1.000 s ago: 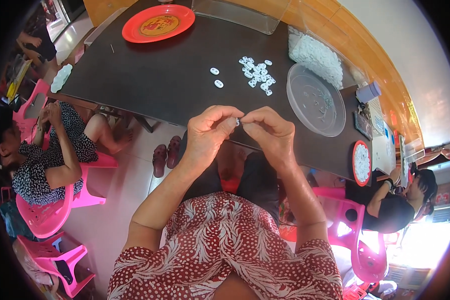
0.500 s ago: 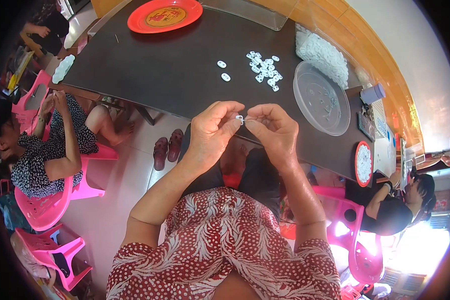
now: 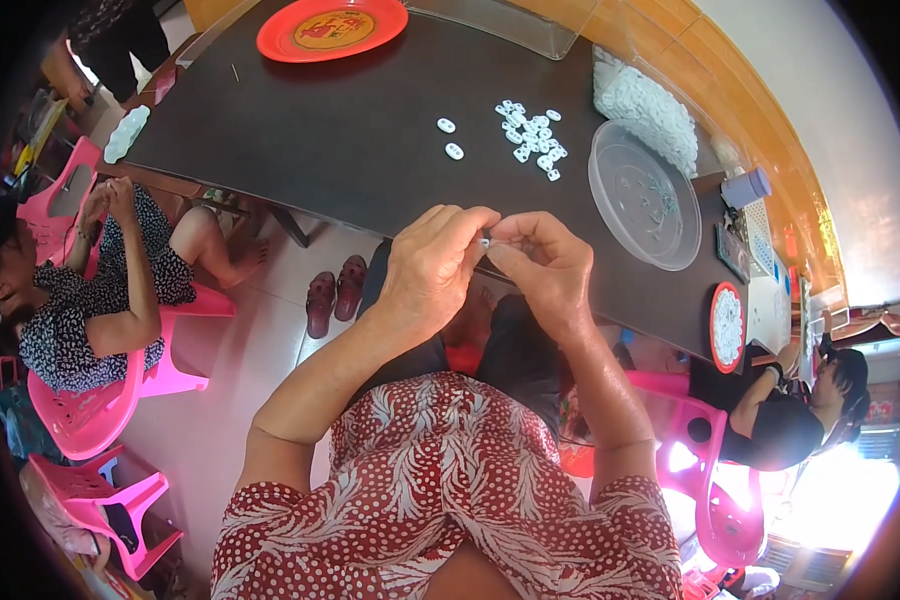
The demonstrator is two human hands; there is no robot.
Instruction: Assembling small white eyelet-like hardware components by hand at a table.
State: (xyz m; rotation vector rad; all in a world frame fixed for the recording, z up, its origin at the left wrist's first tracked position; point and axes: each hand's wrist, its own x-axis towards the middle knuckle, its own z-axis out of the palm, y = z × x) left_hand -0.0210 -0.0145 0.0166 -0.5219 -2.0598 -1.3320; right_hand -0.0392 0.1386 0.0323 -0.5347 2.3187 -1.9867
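My left hand (image 3: 428,268) and my right hand (image 3: 548,265) meet in front of me at the near table edge. A small white plastic piece (image 3: 485,243) shows between their fingertips, mostly covered. The left thumb and forefinger pinch it. My right fingers are pressed together beside it, and what they hold is too small to make out. Two white oval pieces with dark holes, one of them this oval piece (image 3: 454,151), lie on the dark table (image 3: 320,130). To their right is a loose pile of similar white pieces (image 3: 533,135).
A clear round tray (image 3: 607,222) holds tiny thin bits. Behind it lies a bag of white pieces (image 3: 645,110). A red dish (image 3: 714,340) of white pieces sits at the right, a red oval plate (image 3: 275,35) at the far left. People sit on pink chairs (image 3: 110,400) at both sides.
My left hand has rolled over so its back shows more, and its fingers cover more of the white piece. The right hand has shifted slightly left.
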